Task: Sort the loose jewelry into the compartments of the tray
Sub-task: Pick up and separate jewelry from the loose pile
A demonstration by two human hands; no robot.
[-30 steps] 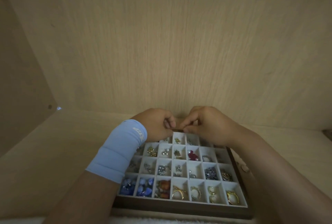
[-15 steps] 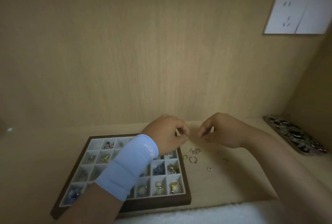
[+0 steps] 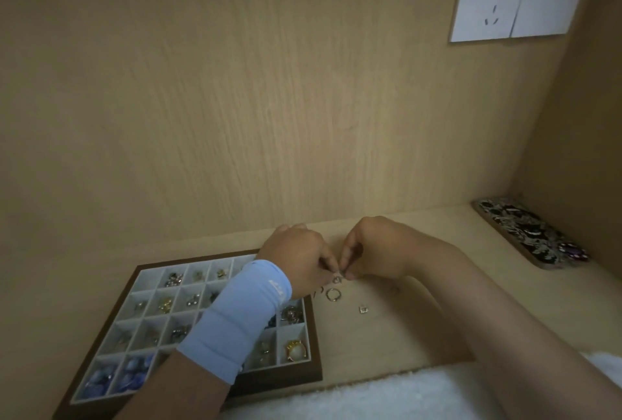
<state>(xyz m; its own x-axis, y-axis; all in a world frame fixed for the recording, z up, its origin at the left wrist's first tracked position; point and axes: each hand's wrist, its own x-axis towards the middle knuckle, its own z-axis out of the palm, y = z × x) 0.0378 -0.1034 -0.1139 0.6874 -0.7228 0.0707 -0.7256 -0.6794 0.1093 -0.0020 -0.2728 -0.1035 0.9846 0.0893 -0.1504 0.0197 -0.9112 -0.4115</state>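
1. Your hands are together just to the right of the tray (image 3: 315,350). Your left hand (image 3: 299,261) and right hand (image 3: 377,251) meet fingertip to fingertip, fingers curled, and both pinch a small silver piece (image 3: 337,279). I cannot tell whether that piece is lifted or rests on the wooden shelf (image 3: 437,325).
2. The tray lies on the shelf at your left. Your left forearm, in a light blue sleeve (image 3: 242,318), crosses over it and hides several compartments.
3. Done so far: nearly every compartment you can see holds something.
   - Blue stones (image 3: 114,377) fill the near-left cells.
   - A gold ring with a pale stone (image 3: 296,350) sits in the near-right corner cell.
   - Small silver and gold bits fill the rows behind.
   - The far-left corner cell looks bare.
4. Left to do: besides the piece in your fingers, three loose items lie on the shelf outside the tray.
   - A round ring (image 3: 333,295) lies just below your fingertips.
   - A small curved piece (image 3: 318,291) lies beside it, close to the tray's right rim.
   - A square stud (image 3: 363,310) lies a little apart to the right.
5. Judging from this, you are in the last stretch, with four small pieces to place and the bulk sorted.
6. The patterned phone case (image 3: 531,237) at the far right is no part of the sorting.
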